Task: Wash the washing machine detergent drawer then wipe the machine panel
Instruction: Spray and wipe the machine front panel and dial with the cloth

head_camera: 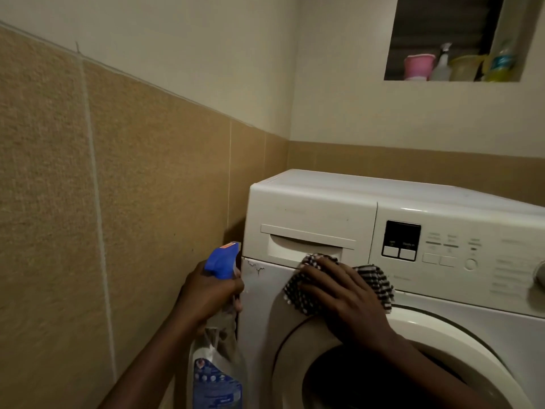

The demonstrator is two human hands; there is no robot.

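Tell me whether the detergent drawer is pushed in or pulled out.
Pushed in: the detergent drawer front sits flush with the control panel, and no compartment shows behind it.

Nothing is legible: the label print on the spray bottle (216, 382), the markings on the control panel (460, 252) and the label of the shelf bottle (501, 62) are all too blurred to read.

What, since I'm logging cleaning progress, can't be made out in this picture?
Head view only:
Panel lettering: blurred, too small to read.
Knob: cut off by the right edge.
Spray bottle in the left hand: base cut off by the bottom edge, label print too small.
Machine front beneath the cloth: hidden by cloth and right hand.
Drum interior: too dark.
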